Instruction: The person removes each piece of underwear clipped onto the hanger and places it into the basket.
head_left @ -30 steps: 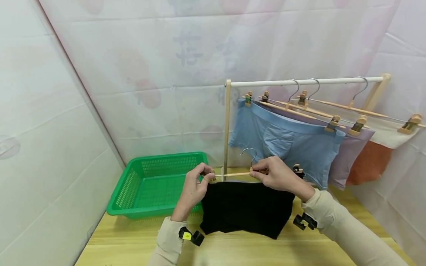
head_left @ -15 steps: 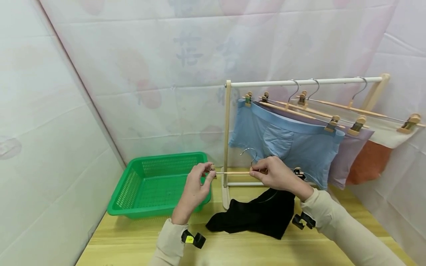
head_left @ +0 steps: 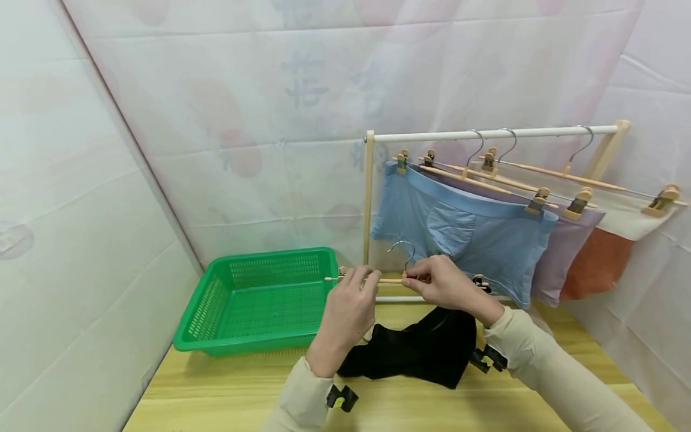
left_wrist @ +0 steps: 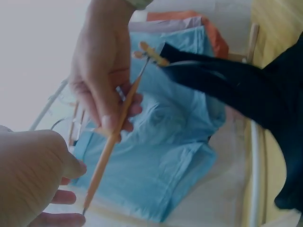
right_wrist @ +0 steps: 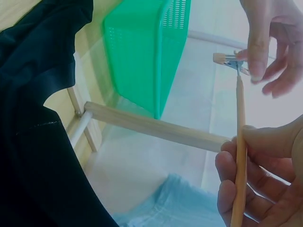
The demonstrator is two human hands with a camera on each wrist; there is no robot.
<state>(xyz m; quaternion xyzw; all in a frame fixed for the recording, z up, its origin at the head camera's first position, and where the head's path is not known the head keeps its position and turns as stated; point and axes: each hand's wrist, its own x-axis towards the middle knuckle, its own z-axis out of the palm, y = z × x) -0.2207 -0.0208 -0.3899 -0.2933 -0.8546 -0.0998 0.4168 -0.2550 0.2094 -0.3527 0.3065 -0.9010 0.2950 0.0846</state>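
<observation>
Since half a second ago, our left hand [head_left: 348, 306] has moved to the right along the wooden hanger [head_left: 391, 281], so the left clip [head_left: 342, 271] now peeks out on its left side. The black cloth [head_left: 415, 354] was hanging straight a second ago; now its left end has dropped low, onto the table [head_left: 216, 396] as far as we can see. Its right end is up in the right clip [left_wrist: 154, 53].

Our right hand [head_left: 445, 282] pinches the middle of the hanger bar. Our left hand has softly bent fingers by the left clip; we can't tell if they pinch anything.

The hanger's long side runs left to right, and the cloth spreads the same way, lower and nearer to us. What matters most: the loose end lies on the near side of our left hand, below it, and that hand is closer to it than our right.
</observation>
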